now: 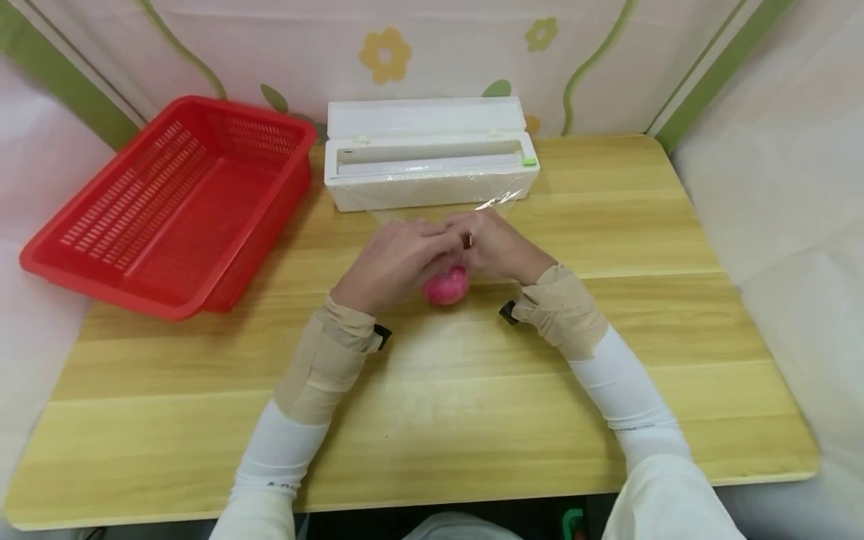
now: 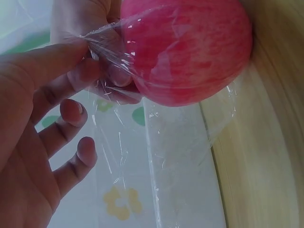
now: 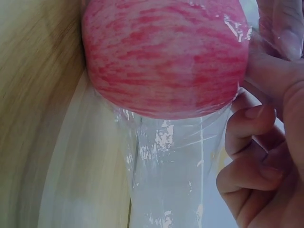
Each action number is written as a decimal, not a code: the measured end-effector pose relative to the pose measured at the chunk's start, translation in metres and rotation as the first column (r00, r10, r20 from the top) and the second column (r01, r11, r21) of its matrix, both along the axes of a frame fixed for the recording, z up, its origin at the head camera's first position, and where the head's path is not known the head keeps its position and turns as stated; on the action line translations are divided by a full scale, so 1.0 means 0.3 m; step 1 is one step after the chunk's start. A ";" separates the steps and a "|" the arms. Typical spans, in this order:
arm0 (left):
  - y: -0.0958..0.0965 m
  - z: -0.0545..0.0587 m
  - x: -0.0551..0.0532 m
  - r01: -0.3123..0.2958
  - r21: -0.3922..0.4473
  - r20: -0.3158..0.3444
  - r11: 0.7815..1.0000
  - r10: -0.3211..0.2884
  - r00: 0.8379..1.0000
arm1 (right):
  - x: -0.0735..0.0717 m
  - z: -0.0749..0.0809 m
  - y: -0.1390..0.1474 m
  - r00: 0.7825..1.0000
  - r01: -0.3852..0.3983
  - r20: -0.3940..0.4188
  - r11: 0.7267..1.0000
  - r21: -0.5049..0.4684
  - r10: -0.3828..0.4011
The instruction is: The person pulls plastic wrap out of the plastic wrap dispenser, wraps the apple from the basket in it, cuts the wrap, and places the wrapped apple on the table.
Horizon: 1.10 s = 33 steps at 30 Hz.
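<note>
A pink-red apple point(image 1: 445, 287) rests on the table under both hands, with clear plastic wrap point(image 3: 166, 142) stretched over it. From the apple, the film runs back toward a white wrap dispenser point(image 1: 432, 195) whose lid stands up. My left hand point(image 1: 405, 259) pinches a gathered bit of film between thumb and forefinger beside the apple point(image 2: 190, 52), its other fingers loosely bent. Close against it, my right hand point(image 1: 496, 244) holds film at the apple's top, with its lower fingers curled. In the head view, the hands hide the apple's upper part.
A red plastic basket point(image 1: 263, 217) stands at the left back of the wooden table point(image 1: 432, 420). Inside the dispenser lies a white roll point(image 1: 432, 165), and a small green tab point(image 1: 529, 162) sits at its right end. A flowered curtain point(image 1: 452, 60) hangs behind.
</note>
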<state>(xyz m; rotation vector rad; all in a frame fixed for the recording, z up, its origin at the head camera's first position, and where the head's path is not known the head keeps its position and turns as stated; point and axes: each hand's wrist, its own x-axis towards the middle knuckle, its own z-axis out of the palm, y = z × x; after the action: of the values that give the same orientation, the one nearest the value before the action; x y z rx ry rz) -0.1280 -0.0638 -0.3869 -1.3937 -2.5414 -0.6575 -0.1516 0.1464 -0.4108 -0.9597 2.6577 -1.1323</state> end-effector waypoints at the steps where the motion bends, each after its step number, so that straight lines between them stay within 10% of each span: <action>1: 0.003 0.000 0.000 -0.005 0.000 -0.004 1.000 0.005 1.000 | 0.001 0.003 0.000 1.000 0.002 0.007 1.000 -0.005 -0.002; 33: 0.023 0.017 0.030 -0.138 -0.049 0.002 0.989 0.138 0.990 | 0.010 0.029 -0.003 0.990 0.088 0.109 0.995 0.038 -0.091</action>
<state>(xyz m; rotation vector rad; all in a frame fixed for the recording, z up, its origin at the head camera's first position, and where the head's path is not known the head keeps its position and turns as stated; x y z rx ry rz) -0.1189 -0.0569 -0.3817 -1.2176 -2.6455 -0.5801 -0.1485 0.1455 -0.4022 -0.7561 2.6454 -1.1199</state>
